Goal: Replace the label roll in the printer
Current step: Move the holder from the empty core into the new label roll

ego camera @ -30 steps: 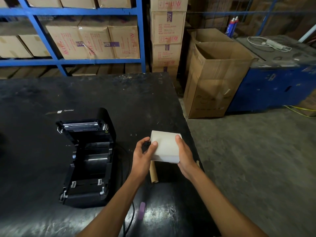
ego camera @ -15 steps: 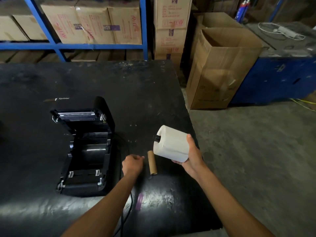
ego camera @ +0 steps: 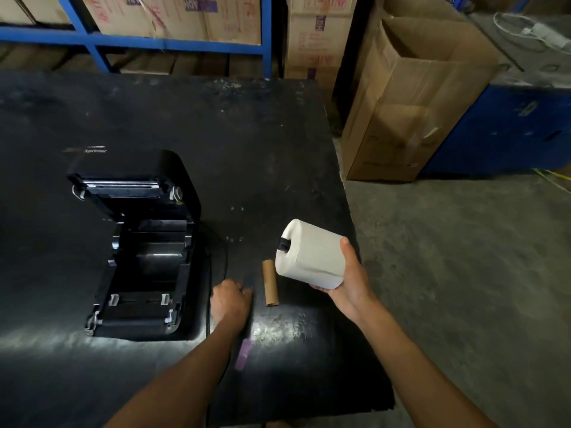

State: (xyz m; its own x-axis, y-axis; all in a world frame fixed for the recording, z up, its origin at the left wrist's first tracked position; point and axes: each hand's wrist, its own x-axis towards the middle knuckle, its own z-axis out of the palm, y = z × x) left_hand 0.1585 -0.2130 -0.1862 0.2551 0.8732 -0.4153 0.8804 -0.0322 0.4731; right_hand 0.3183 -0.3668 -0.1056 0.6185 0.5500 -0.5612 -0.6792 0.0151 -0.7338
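Observation:
The black label printer stands on the black table with its lid raised and its roll bay empty. Over the table's right edge my right hand grips a white label roll from below and behind. A black spindle end sticks out of the roll's left face. An empty brown cardboard core lies on the table just left of the roll. Between the printer and the core, my left hand rests knuckles-up on the table, fingers curled under. Whatever is beneath them is hidden.
A black cable runs along the printer's right side toward me. A purple strip lies on the table near my left forearm. Open cardboard boxes and a blue cabinet stand on the floor to the right. Blue shelving with cartons is behind the table.
My left hand let go of the roll and dropped to the table beside the cardboard core. My right hand alone now holds the roll, turned so that its spindle end shows.

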